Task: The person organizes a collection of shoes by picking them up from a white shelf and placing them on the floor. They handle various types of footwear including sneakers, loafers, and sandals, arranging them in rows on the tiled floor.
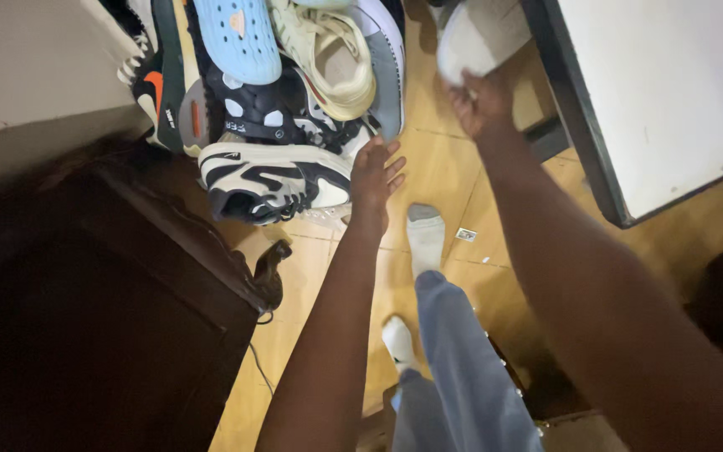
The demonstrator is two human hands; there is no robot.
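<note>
My left hand (376,174) reaches forward with its fingers spread and nothing in it, right beside the toe of a black-and-white sneaker (274,177) at the front of a pile of shoes. My right hand (480,102) is raised further back and grips a white shoe (474,35) by its lower edge. The pile holds a cream sneaker (328,50), a light blue clog (240,33) and a black shoe (265,113). My legs in light blue trousers and white socks (425,236) stand on the wooden floor below.
A dark wooden cabinet (102,310) fills the left, with a pale wall above it. A white panel with a dark frame (654,100) stands at the right. A small tag (465,234) lies on the floor. A cable (259,362) runs beside the cabinet.
</note>
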